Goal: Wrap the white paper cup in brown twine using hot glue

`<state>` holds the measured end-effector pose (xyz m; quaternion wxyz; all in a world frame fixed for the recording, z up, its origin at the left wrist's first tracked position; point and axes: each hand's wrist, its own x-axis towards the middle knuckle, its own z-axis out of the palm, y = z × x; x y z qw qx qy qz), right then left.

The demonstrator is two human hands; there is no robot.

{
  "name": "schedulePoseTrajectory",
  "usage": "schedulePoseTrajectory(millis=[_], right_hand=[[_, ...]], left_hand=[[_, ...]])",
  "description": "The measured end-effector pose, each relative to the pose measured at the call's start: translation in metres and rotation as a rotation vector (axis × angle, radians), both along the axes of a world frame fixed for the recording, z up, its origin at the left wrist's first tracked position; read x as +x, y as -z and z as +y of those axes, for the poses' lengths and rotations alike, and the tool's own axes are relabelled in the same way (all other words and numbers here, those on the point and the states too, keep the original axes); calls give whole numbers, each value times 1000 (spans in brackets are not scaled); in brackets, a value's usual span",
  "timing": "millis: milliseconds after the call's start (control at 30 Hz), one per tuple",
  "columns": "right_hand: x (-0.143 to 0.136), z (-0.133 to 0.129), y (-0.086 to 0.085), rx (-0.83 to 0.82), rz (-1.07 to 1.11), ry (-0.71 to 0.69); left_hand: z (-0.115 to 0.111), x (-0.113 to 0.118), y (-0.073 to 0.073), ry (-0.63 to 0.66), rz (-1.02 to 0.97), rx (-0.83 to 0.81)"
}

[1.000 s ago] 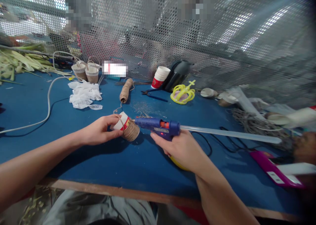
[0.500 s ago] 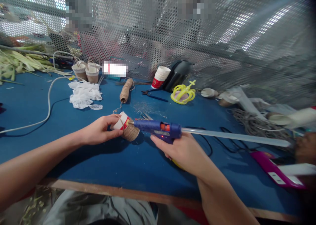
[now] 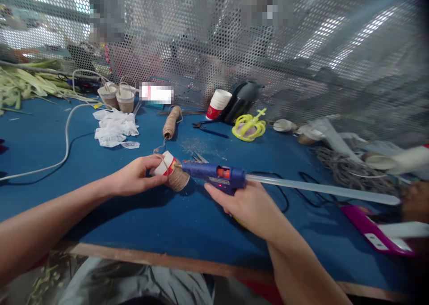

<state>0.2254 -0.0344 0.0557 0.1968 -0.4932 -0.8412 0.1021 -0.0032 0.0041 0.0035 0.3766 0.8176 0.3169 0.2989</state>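
Observation:
My left hand (image 3: 139,176) is closed on a paper cup (image 3: 178,180), which lies tilted on its side above the blue table. Brown twine is wound round the cup's lower part; a red and white band shows near the rim. From the cup, a strand leads back to a roll of twine (image 3: 171,123). My right hand (image 3: 246,206) grips a blue hot glue gun (image 3: 214,174) with a small red light lit. Its nozzle meets the cup at the edge of the winding. A long clear glue stick (image 3: 325,189) sticks out of the gun's back.
White gloves (image 3: 115,127) and two twine-wrapped cups (image 3: 125,100) stand back left. Behind the work are pliers (image 3: 211,130), stacked paper cups (image 3: 218,104) and a yellow crown (image 3: 248,127). A purple power strip (image 3: 375,231) and grey cord (image 3: 351,169) lie right. Perforated metal mesh (image 3: 201,41) closes the back.
Both hands, the cup and the nozzle stay almost in place. The free end of the glue stick has dipped slightly and shifted a little to the right.

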Motion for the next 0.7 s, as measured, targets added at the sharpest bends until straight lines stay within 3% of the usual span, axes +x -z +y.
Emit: schedulePoseTrajectory(millis=[233, 500, 700], right_hand=[[0, -5, 8, 50, -27, -6], [-5, -5, -2, -45, 3, -33], [-2, -4, 5, -19, -9, -40]], left_hand=[[1, -1, 0, -14, 5, 17], [1, -1, 0, -21, 26, 13], [1, 0, -1, -18, 30, 7]])
